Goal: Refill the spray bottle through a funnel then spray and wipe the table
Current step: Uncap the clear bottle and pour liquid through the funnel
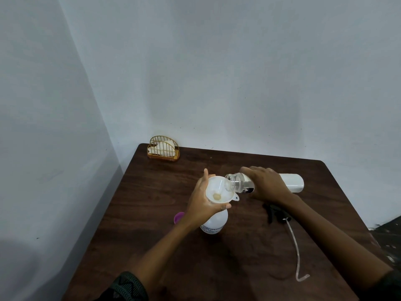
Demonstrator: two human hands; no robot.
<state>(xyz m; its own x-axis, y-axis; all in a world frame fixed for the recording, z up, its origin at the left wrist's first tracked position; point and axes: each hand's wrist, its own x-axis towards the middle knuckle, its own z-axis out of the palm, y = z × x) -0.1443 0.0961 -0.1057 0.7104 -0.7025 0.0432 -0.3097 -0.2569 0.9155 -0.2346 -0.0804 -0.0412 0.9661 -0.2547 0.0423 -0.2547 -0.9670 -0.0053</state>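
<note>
A white spray bottle (214,222) stands uncapped on the dark wooden table (152,213). A white funnel (219,190) sits in its neck, and my left hand (202,200) grips the funnel's rim and the bottle top. My right hand (264,185) holds a clear refill bottle (238,182) tipped on its side, its open mouth over the funnel. A little liquid shows at the funnel's bottom. The black spray head (275,211) with its long dip tube (296,248) lies on the table under my right forearm.
A purple cap (178,217) lies left of the spray bottle, partly behind my left wrist. A gold wire holder with white napkins (163,148) stands at the far left corner. A white cylinder (291,182) lies behind my right hand. Walls border the table's far and left sides.
</note>
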